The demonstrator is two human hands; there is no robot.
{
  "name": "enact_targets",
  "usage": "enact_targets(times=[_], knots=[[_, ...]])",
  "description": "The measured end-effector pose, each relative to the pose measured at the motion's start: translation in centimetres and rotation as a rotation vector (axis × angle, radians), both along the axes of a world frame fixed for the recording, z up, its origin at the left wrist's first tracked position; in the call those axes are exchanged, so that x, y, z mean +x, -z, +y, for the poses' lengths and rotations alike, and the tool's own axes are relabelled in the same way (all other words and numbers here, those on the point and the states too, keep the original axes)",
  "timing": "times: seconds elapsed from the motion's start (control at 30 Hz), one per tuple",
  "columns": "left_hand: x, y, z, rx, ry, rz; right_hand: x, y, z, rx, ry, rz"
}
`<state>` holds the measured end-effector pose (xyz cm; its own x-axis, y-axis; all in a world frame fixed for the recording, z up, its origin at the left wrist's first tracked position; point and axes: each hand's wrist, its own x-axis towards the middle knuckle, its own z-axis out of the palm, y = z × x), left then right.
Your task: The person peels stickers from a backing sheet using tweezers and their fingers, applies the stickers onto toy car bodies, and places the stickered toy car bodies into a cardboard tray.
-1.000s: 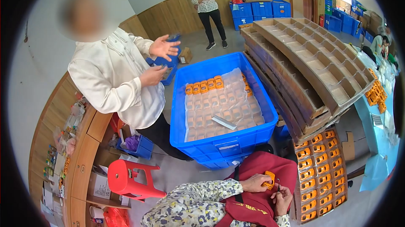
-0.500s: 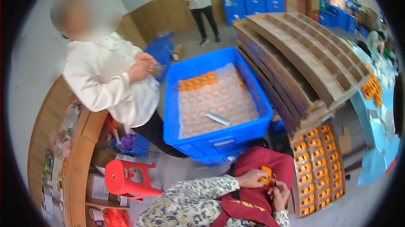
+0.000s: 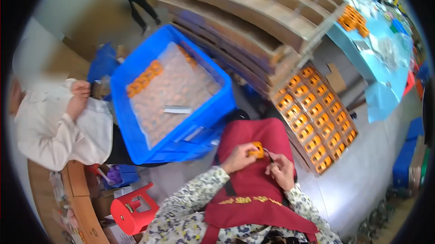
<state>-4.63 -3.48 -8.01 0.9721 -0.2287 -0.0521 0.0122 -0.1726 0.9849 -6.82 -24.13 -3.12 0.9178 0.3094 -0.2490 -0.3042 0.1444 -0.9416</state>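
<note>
My left hand [image 3: 239, 158] is closed on a small orange plastic part [image 3: 256, 150] with an opening in it, held over the red apron [image 3: 253, 180] on my lap. My right hand [image 3: 282, 171] is beside it, with fingers pinched around a thin dark object [image 3: 270, 157] that points toward the orange part. Blur hides what kind of object it is. Right of my lap, a cardboard tray [image 3: 312, 119] holds rows of similar orange parts.
A blue bin [image 3: 195, 124] ahead holds more orange parts under clear plastic sheeting, with a pale strip [image 3: 177, 109] on top. Stacked cardboard divider trays [image 3: 253, 13] stand behind. A red stool [image 3: 133, 210] and a person in white [image 3: 68, 126] are at left; blue-covered table [image 3: 362, 62] right.
My view has swung right and down, so the bin, trays and person slide left in the picture. Both hands keep their hold over my lap, the orange part still in the left.
</note>
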Motion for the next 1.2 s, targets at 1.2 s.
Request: enact_targets(times=[1.2], knots=[[-1.1, -2.7, 0.0, 0.235, 0.029, -0.083, -0.9, -0.4, 0.5, 0.047, -0.052, -0.143]])
